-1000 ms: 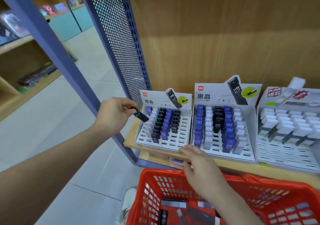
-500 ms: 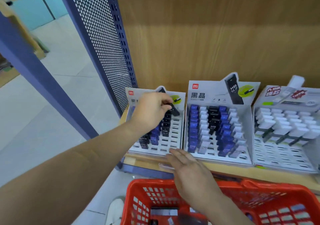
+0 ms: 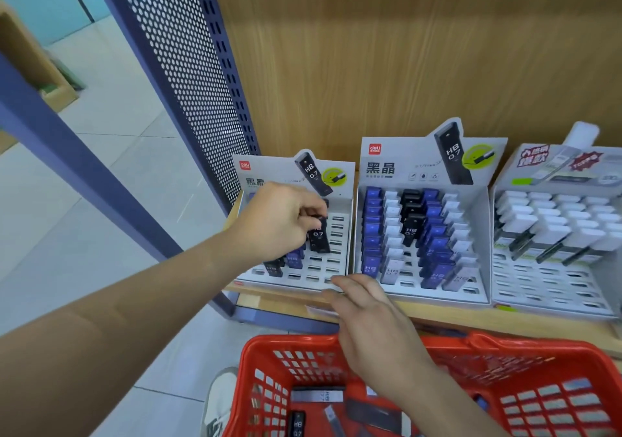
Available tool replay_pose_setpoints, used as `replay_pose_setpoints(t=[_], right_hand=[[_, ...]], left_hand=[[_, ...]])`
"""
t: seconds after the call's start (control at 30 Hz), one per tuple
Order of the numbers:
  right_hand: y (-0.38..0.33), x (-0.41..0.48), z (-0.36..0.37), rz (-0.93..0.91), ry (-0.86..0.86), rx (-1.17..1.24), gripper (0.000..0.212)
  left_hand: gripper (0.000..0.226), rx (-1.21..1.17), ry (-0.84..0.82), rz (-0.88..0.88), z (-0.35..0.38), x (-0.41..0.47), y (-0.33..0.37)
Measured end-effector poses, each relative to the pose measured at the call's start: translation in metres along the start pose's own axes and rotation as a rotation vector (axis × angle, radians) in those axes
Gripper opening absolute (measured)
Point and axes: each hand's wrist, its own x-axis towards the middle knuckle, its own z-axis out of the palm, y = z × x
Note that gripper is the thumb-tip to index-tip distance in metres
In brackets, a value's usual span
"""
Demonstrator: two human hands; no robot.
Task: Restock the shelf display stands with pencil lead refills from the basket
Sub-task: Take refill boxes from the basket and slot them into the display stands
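Observation:
My left hand point(image 3: 279, 223) pinches a black pencil lead refill point(image 3: 319, 234) marked 0.7 and holds it upright over the slots of the left display stand point(image 3: 336, 268). That stand holds black and blue refills, partly hidden by the hand. My right hand point(image 3: 367, 315) hovers with fingers straight and relaxed, its fingertips at the front edge of the left stand. The middle display stand point(image 3: 420, 288) carries blue, white and black refills. Below, the red basket point(image 3: 505, 362) holds several loose refills point(image 3: 316, 396).
A third stand point(image 3: 552, 288) with white refills sits at the right on the wooden shelf point(image 3: 471, 319). A blue perforated metal panel point(image 3: 188, 76) and a slanted blue post point(image 3: 84, 154) stand at the left. My shoe point(image 3: 218, 399) shows on the tiled floor.
My left hand has carried the black refill from left of the shelf to over the left stand and turned it upright. My right hand stays near the stand's front edge.

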Motion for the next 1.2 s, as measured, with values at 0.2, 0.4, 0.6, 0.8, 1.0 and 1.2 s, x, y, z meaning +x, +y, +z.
replay_pose_setpoints(t=[0.2, 0.4, 0.6, 0.8, 1.0, 1.2], right_hand=[[-0.002, 0.000, 0.003, 0.003, 0.017, 0.003, 0.059], [0.001, -0.002, -0.005, -0.033, -0.008, 0.030, 0.054], [0.023, -0.030, -0.051, -0.021, -0.041, 0.115, 0.041], [0.064, -0.094, -0.066, -0.093, -0.436, -0.223, 0.022], [0.113, -0.186, -0.004, 0.045, -0.837, -0.296, 0.039], [0.128, -0.234, 0.049, 0.070, -0.942, -0.344, 0.068]], left_hand=[[0.012, 0.143, -0.007, 0.167, 0.016, -0.013, -0.016], [0.012, 0.257, -0.024, 0.276, 0.028, -0.015, -0.021], [0.020, 0.234, 0.043, 0.219, 0.021, -0.023, 0.007], [0.022, 0.171, -0.301, 0.322, 0.056, -0.081, 0.071], [0.032, 0.336, -0.933, 0.228, 0.185, -0.176, 0.064], [0.080, 0.402, -1.015, 0.128, 0.253, -0.245, 0.067]])
